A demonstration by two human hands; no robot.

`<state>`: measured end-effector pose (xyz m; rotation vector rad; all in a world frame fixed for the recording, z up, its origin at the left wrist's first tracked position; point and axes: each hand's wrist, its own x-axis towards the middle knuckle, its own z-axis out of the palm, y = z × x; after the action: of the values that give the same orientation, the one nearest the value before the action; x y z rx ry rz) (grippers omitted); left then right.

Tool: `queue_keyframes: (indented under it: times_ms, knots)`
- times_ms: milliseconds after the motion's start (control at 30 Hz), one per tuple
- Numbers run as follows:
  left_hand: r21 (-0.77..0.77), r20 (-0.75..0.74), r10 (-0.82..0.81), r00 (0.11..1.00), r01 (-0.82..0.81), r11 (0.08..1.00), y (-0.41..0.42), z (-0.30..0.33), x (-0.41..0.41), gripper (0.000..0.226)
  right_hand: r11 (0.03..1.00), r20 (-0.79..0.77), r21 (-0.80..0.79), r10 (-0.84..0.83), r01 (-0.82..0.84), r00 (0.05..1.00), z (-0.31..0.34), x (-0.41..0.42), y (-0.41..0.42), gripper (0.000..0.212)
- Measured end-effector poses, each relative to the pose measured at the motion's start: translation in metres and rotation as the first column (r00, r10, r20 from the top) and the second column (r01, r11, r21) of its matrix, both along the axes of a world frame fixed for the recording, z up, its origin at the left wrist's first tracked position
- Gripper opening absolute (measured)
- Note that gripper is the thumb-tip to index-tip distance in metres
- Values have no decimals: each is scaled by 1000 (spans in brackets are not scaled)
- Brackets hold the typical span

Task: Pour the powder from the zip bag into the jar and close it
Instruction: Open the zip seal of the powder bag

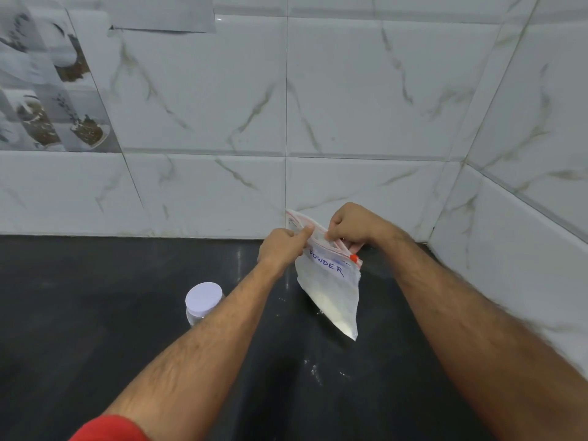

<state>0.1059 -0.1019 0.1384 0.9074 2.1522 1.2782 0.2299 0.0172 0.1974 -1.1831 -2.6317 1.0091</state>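
1. Zip bag (331, 288) marked "POWDER": held above the dark surface (95, 313), right of the lidded jar (203, 302).
2. Left hand (281, 249) and right hand (353, 226): fingers pinching opposite lips of the seal.
3. Pull apart gently, mouth kept upward, avoiding spills.
4. Jar lid: still on; unscrew before pouring.

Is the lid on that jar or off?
On. The white lid caps the jar, which stands upright on the counter.

A black countertop (95, 313) meets white marble-veined wall tiles (366, 90). A decorative tile (47, 100) pictures bowls at upper left
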Motion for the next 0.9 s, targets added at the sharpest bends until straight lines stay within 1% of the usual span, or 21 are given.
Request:
queue_keyframes:
  times_ms: [67,133,200,300,367,433,533,600,667,800,900]
  knots:
    - [-32,-21,-25,999,24,999,7,1,2,48,1000,-13,-24,-11,11,1000,-2,2,2,14]
    - [-57,-48,-49,998,46,997,12,2,3,37,998,-24,-53,-39,37,999,-5,3,3,14]
    - [-108,-131,-67,989,53,993,16,5,2,27,993,-10,-27,-115,115,993,-9,5,11,11]
    - [-173,-303,-49,952,-5,985,18,9,-10,35,951,2,80,-298,297,954,-12,14,32,17]
    - [-185,-384,-24,923,-51,981,21,12,-20,38,925,-17,113,-364,364,931,-13,20,45,19]
    - [-184,-424,-19,905,-65,981,30,17,-25,37,920,-36,62,-385,386,922,-14,19,53,18]
    - [-146,-445,-2,896,-70,987,50,28,-26,32,922,-94,-85,-384,377,919,-14,9,63,16]
    - [-114,-465,7,885,-68,991,65,35,-26,33,907,-146,-165,-412,388,899,-16,6,71,11]
    - [-114,-486,0,874,-64,991,78,41,-30,36,879,-145,-240,-452,412,880,-22,9,79,8]
    - [-232,-522,-70,850,-62,971,95,49,-41,33,829,-21,-346,-476,440,879,-48,22,86,13]
    - [-363,-549,-195,813,-22,931,103,42,-35,28,799,27,-416,-467,434,884,-74,27,86,16]
